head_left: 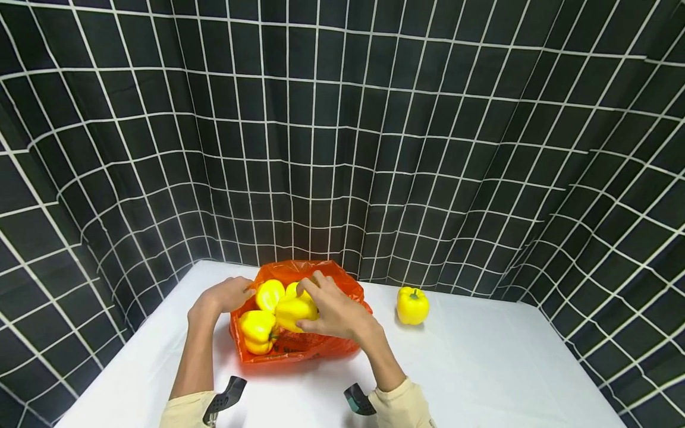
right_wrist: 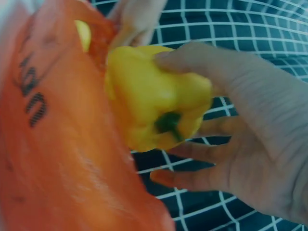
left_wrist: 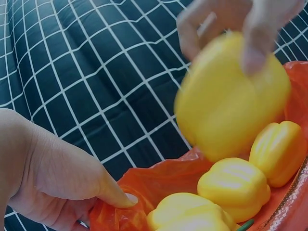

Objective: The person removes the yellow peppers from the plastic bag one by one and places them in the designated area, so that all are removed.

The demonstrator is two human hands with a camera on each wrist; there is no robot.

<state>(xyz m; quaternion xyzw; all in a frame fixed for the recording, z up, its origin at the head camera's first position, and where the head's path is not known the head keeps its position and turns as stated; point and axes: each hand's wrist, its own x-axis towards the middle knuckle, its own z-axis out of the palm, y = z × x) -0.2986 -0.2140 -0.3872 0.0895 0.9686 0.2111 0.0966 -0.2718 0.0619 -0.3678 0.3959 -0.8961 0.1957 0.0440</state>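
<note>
My right hand grips a yellow bell pepper between thumb and fingers, over the opening of a red plastic bag. The right wrist view shows this pepper's green stem facing the palm. With thumb and fingers my left hand pinches the bag's rim at its left side. Inside the bag lie several more yellow peppers, one at the front left and another behind it. Dark printing marks the bag's side.
One more yellow bell pepper stands on the white table, right of the bag. Dark curtains with a white grid rise behind the table and along both sides. Each wrist wears a black strap-like device.
</note>
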